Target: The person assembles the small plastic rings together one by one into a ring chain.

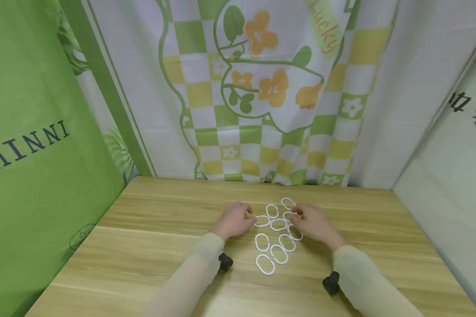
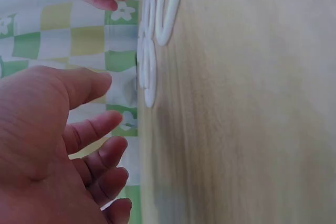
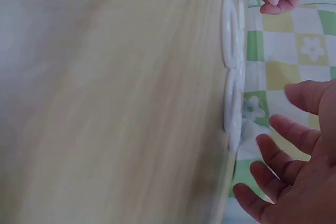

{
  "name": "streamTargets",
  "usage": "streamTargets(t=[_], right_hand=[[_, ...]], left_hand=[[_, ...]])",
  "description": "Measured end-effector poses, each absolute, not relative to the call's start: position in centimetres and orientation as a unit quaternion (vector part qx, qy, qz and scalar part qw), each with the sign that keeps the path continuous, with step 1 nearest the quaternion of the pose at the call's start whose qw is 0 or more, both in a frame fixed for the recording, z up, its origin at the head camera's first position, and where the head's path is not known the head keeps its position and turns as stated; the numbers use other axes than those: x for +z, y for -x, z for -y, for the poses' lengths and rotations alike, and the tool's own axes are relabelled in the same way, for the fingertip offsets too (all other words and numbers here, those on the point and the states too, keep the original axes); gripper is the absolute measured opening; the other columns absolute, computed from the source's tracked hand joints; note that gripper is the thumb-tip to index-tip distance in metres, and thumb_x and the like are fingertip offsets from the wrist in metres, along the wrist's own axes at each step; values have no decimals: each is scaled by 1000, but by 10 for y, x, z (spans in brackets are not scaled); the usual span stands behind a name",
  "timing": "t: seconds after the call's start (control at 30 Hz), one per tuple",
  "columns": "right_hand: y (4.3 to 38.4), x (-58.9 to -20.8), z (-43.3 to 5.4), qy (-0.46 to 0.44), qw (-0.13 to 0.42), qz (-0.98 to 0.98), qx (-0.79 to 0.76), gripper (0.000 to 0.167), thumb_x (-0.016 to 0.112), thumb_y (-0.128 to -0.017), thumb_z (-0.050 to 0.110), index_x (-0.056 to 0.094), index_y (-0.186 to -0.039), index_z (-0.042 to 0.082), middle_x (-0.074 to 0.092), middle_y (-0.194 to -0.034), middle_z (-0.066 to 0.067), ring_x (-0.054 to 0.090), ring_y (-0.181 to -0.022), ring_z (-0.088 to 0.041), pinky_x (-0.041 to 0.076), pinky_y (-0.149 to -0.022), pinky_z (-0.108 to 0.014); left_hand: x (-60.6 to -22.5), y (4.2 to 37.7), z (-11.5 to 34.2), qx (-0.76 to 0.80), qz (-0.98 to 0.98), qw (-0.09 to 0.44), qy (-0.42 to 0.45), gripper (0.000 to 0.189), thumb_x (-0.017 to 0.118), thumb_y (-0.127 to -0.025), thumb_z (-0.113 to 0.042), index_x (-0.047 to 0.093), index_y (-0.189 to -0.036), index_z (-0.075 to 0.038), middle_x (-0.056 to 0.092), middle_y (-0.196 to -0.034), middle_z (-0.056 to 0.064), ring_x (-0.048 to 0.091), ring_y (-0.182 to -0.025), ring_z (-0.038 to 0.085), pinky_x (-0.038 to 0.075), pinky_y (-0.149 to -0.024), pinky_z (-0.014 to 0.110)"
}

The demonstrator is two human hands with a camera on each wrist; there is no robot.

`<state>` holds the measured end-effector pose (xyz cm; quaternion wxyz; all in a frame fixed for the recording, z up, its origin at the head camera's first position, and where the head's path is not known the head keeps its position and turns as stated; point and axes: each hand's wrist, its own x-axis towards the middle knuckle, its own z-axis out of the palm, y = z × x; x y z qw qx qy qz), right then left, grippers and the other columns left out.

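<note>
Several white oval rings (image 1: 258,266), much like shower curtain rings, lie flat in a loose cluster on the wooden table. To the left of the cluster, my left hand (image 1: 235,219) has its fingers loosely bent, near the leftmost upper ring. The left wrist view shows that hand (image 2: 52,135) with nothing in its grasp and the rings (image 2: 164,38) beyond its fingertips. My right hand (image 1: 314,223) is at the cluster's right side and partly covers the rings there. In the right wrist view its fingers (image 3: 281,163) are spread and hold nothing, apart from the rings (image 3: 227,35).
The wooden table (image 1: 143,264) reaches back to a checked, flowered curtain (image 1: 206,132). A green cloth (image 1: 31,198) hangs on the left and a pale sheet (image 1: 452,198) on the right. Small black cameras (image 1: 225,262) sit under both wrists.
</note>
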<state>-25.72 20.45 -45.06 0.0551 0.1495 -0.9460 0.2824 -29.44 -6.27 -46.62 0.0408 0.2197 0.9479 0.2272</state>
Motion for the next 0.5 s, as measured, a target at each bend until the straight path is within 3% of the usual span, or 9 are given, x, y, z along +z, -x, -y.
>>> streamTargets(t=[0.1,0.2,0.5], right_hand=[[267,-452,-197,-157,41,949,270,20,64,-92,22,70,-102,5,67,-87,-4,61,-83,-21,49,-79,-42],[276,-453,-191,-159,15,954,255,13,67,-89,19,69,-96,8,63,-80,1,57,-76,-16,48,-73,-38],[293,-457,-177,-164,-36,961,220,7,72,-82,14,65,-80,13,56,-70,5,52,-70,-15,44,-73,-38]], left_hand=[[-465,300,58,236,-947,47,-214,31,63,-95,-37,67,-108,-10,64,-111,5,53,-113,25,39,-101,41],[-466,305,54,243,-947,57,-202,23,66,-93,-35,67,-97,-13,65,-99,1,57,-103,23,42,-95,40],[-472,314,48,247,-948,80,-183,24,72,-87,-39,62,-81,-18,59,-77,-7,54,-78,15,44,-77,33]])
